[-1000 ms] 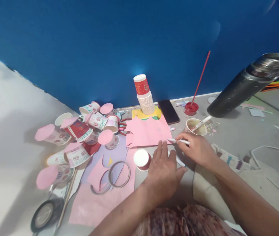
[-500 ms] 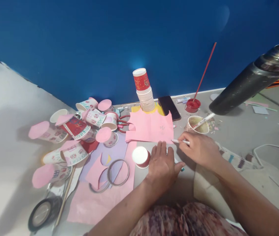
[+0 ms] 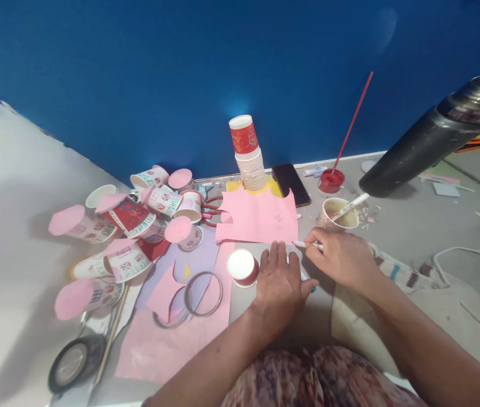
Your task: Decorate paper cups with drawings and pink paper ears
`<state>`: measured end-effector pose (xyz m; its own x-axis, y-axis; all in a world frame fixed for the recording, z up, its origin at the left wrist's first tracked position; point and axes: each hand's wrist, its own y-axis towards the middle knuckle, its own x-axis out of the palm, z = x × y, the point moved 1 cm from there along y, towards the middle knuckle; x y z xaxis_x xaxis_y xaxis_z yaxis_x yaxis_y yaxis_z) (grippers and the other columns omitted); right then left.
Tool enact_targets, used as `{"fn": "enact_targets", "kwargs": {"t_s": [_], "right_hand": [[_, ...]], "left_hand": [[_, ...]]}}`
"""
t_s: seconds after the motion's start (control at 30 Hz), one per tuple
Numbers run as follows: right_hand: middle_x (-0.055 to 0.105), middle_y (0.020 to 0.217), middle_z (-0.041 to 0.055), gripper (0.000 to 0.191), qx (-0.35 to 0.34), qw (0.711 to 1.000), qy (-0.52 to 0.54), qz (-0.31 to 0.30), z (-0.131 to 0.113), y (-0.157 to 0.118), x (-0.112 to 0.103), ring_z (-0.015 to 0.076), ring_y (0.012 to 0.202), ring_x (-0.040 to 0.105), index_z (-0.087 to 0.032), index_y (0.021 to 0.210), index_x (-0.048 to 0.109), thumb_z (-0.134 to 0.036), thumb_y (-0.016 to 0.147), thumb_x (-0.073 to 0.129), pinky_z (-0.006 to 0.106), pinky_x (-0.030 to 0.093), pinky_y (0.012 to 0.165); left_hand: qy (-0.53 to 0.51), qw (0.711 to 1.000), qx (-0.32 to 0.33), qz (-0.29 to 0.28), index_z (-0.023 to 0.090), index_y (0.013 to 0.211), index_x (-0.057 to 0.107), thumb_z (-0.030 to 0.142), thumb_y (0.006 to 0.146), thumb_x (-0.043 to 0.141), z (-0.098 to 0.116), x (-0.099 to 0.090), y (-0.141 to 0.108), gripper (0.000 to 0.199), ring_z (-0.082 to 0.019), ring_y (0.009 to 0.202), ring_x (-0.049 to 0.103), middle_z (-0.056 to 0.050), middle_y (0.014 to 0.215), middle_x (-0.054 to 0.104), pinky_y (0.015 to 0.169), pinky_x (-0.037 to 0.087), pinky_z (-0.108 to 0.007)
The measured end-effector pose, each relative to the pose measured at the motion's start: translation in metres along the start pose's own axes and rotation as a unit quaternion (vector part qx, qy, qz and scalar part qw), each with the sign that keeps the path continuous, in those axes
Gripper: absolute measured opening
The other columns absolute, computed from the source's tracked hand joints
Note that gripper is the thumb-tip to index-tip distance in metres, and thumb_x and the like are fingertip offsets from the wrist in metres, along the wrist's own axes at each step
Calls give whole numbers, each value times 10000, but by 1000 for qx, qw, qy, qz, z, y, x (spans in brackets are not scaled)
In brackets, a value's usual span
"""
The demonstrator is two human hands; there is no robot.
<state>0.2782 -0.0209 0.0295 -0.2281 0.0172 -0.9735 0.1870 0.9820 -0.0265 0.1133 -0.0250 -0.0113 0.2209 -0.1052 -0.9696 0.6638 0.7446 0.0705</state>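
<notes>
My left hand [image 3: 280, 280] lies flat with its fingers stretched out, fingertips at the lower edge of a pink paper sheet [image 3: 257, 217]. Round bites are cut out of the sheet's top edge, and a small drawn mark shows near its right side. My right hand [image 3: 339, 260] pinches a thin white marker [image 3: 313, 246], whose tip is at the sheet's lower right corner. Close to my left fingers stands an upside-down paper cup [image 3: 241, 267] with a white base. Partly hidden under my left thumb is a teal-ended pen [image 3: 313, 289].
Decorated paper cups [image 3: 127, 263] with pink discs crowd the left. A cup stack [image 3: 251, 169] rises behind the sheet, beside a phone [image 3: 291, 183]. A black flask [image 3: 418, 144], red paint pot [image 3: 331, 181] and marker-holding cup [image 3: 327, 216] stand right. Tape rolls [image 3: 68, 370] lie lower left.
Both hands stay in nearly the same place. The marker's tip has moved very slightly left along the sheet's lower right corner.
</notes>
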Motion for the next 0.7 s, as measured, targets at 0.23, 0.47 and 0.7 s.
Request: {"fn": "enact_targets", "kwargs": {"t_s": [0.23, 0.47, 0.7], "right_hand": [[827, 864, 33, 181, -42, 991, 103, 74, 7, 0, -1, 242, 756, 738, -255, 900, 764, -331, 955, 609, 327, 407, 672], [839, 947, 67, 177, -105, 988, 97, 53, 7, 1, 8, 280, 904, 764, -218, 973, 759, -233, 963, 583, 353, 464, 762], [802, 905, 76, 212, -193, 976, 96, -23, 8, -1, 2, 255, 897, 735, -196, 912, 746, -91, 893, 563, 355, 490, 842]], "left_hand": [[3, 1000, -6, -1, 89, 1248, 638, 604, 961, 686, 0, 2, 0, 592, -454, 1454, 563, -324, 1483, 616, 1128, 499, -604], [10, 1000, -2, -12, 74, 1219, 652, 578, 950, 714, 1, -2, 1, 575, -462, 1449, 567, -337, 1491, 610, 1132, 505, -603], [13, 1000, 0, -5, 66, 1224, 643, 567, 942, 731, 2, -2, 1, 581, -458, 1452, 564, -338, 1484, 612, 1151, 492, -581]]}}
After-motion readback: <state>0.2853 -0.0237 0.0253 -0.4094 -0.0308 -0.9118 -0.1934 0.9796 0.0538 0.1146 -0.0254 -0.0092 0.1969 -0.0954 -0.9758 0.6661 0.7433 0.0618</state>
